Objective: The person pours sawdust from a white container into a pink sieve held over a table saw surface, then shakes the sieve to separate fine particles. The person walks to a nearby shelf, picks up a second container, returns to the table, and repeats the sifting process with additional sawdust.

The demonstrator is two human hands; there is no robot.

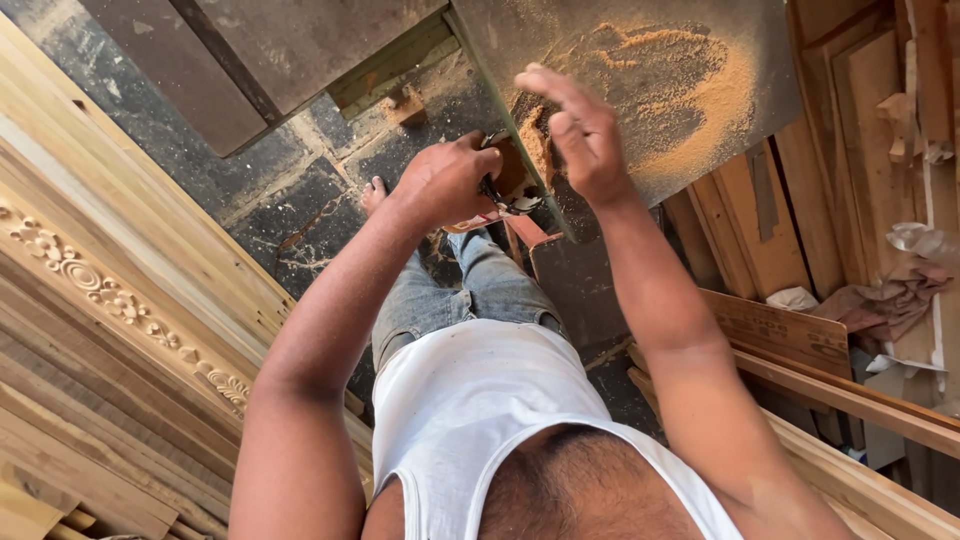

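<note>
Big picture first: a stack of long wooden boards (110, 330) fills the whole left side, one of them carved with a flower-and-scroll pattern, and the stack runs off the left and bottom edges. Opposite, more planks (800, 190) lean along the right, with crumpled paper or rag (900, 285) lying on them; what sits beneath that is hard to make out. Up top, a dark flat table (680, 60) reaches out of frame, its surface dusted with a spread of orange sawdust (690, 85). Below it, a dark stone floor (250, 200) shows between the wood, and one bare foot (373, 192) peeks out past the left forearm; the other foot is hidden.

Now the hands. The left hand (445, 180) is curled tight at the table's near edge, fingers closed around a small tool with dark handles (505, 195). Only part of that tool shows beyond the knuckles, so its kind is unclear; it sits right at the table edge, just under the heap of dust, against a brown piece (512, 170) that is mostly covered by the hand. The right hand (575, 135) is up on the table, fingers bent and drawn loosely together, tips touching the sawdust. Whether they pinch anything, I cannot tell; the palm faces away.
</note>
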